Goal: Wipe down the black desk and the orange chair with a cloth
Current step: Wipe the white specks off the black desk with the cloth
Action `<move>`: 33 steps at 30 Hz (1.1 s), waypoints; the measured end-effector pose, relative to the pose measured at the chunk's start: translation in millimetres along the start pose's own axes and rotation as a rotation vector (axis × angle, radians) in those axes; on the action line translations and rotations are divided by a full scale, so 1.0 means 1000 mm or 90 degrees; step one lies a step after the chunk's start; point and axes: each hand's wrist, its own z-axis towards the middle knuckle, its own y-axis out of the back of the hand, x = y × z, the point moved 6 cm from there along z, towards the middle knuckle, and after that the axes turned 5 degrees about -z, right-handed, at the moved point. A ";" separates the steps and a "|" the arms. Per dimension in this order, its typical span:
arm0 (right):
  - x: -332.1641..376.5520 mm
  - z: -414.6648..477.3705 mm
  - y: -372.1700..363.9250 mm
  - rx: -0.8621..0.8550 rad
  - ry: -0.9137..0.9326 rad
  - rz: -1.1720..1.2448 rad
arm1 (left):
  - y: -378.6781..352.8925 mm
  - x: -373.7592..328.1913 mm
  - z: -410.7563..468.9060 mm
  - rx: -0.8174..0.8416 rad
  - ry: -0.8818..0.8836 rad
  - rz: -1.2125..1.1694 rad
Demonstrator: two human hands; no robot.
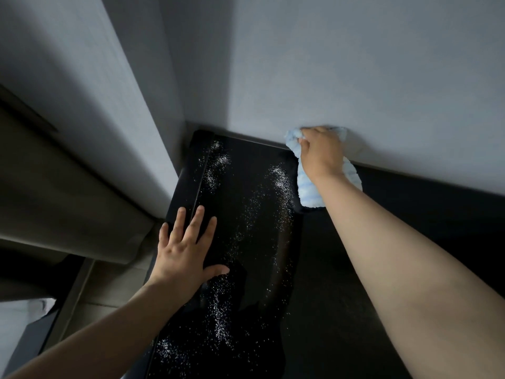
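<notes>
The black desk (355, 269) fills the lower middle and right of the head view and runs up to a grey wall. Its glossy left strip is speckled with white dust. My right hand (321, 151) is closed on a light blue cloth (310, 191) at the desk's far edge, pressed against the foot of the wall. Part of the cloth hangs out below my wrist onto the desk. My left hand (185, 247) lies flat, fingers spread, on the desk's left edge. No orange chair is in view.
A grey wall (355, 64) stands behind the desk, and a grey wall corner (123, 91) juts out at the left. Beige curtain fabric (54, 201) hangs left of the desk. Something white (21, 313) shows at the lower left.
</notes>
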 end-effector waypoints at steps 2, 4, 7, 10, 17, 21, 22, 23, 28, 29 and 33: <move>0.002 0.000 -0.009 0.012 0.000 0.001 | -0.001 0.000 0.000 0.004 0.000 0.002; 0.003 -0.002 -0.019 0.027 -0.001 0.002 | -0.002 0.000 -0.001 0.005 -0.001 0.019; 0.003 -0.005 -0.025 0.038 -0.014 -0.006 | -0.002 -0.001 -0.001 0.013 0.000 0.024; 0.003 -0.006 -0.025 0.067 -0.003 -0.007 | 0.000 -0.001 -0.001 0.015 0.001 0.016; 0.007 -0.040 -0.025 0.075 0.044 -0.041 | 0.002 -0.002 -0.003 0.028 0.001 0.001; 0.008 -0.060 -0.025 0.080 0.050 -0.049 | 0.003 -0.003 -0.003 0.032 -0.001 -0.004; 0.008 -0.065 -0.026 0.082 0.050 -0.052 | 0.003 -0.003 -0.003 0.031 -0.003 -0.004; 0.009 -0.070 -0.026 0.083 0.048 -0.054 | 0.003 -0.004 -0.003 0.028 -0.004 -0.003; 0.010 -0.093 -0.027 0.071 0.042 -0.051 | 0.003 -0.004 -0.004 0.023 -0.007 -0.009; 0.010 -0.098 -0.027 0.069 0.043 -0.049 | 0.003 -0.003 -0.004 0.022 -0.008 -0.006; 0.011 -0.119 -0.026 0.064 0.039 -0.053 | 0.003 -0.003 -0.002 0.021 -0.013 -0.016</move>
